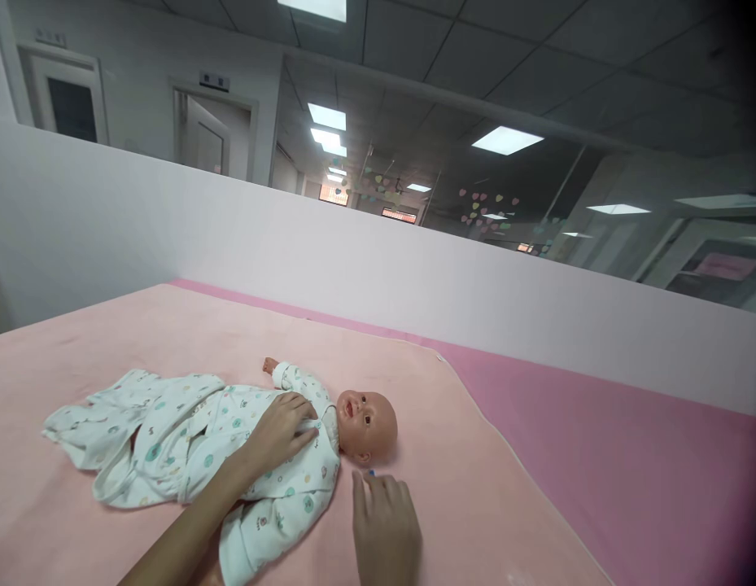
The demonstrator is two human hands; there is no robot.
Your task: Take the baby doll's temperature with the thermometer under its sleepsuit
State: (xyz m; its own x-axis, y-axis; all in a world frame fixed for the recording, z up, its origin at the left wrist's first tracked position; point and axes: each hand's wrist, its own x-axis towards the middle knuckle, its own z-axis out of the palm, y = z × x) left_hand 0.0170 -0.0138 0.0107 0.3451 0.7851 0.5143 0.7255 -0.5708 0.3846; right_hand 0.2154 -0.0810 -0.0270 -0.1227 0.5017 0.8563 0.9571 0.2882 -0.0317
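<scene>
A baby doll [365,423] lies on its back on a light pink blanket [463,488], head to the right. It wears a white patterned romper [188,439]. My left hand [283,427] rests flat on the doll's chest near the collar, fingers stretched out over the cloth. My right hand [383,525] lies on the blanket just below the doll's head, fingers extended and close together, holding nothing. One bare doll hand [269,365] sticks out of the far sleeve.
The blanket covers a darker pink mat [627,456] that shows at the right. A white partition wall [414,277] runs along the far edge. Behind it are glass panels, doors and ceiling lights.
</scene>
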